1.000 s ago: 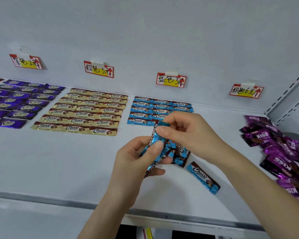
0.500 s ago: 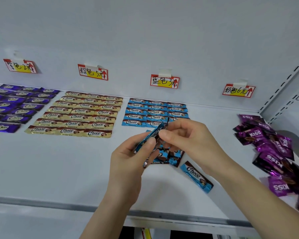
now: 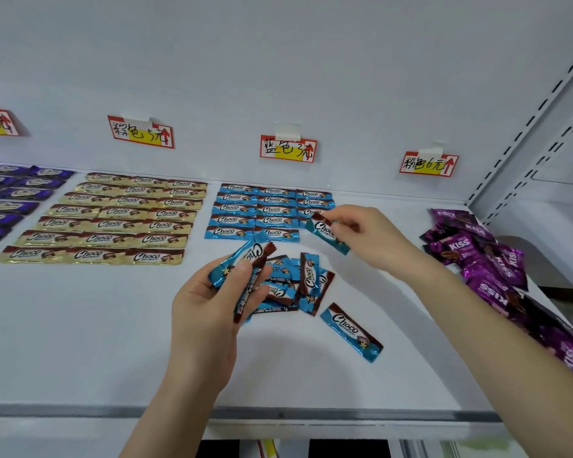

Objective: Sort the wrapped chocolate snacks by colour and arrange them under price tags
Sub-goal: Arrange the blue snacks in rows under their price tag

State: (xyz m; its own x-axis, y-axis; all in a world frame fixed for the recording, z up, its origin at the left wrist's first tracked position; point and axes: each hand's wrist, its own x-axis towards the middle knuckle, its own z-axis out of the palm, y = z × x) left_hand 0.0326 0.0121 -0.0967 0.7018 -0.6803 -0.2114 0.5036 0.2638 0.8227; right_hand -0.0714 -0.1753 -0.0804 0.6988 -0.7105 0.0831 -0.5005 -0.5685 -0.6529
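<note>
Shelf (image 3: 80, 342) front: loose blue bar (image 3: 351, 332) lying alone | left hand (image 3: 209, 302) gripping blue bundle (image 3: 245, 262) | right hand (image 3: 364, 236), nearer the rows, pinching single bar (image 3: 326, 233) by one end, long axis slanting, over blue grid (image 3: 262, 209) open front-right corner; rows running left-right | blue price tag (image 3: 288, 148) hanging beyond.

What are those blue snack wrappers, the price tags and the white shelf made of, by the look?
Blue Choco wrappers: thin plastic or foil film, glossy; they crinkle and glint.
Price tags: matt paper or card, handwritten, seemingly taped up.
Shelf: smooth white surface, probably painted metal, judging by the slotted upright.
</note>
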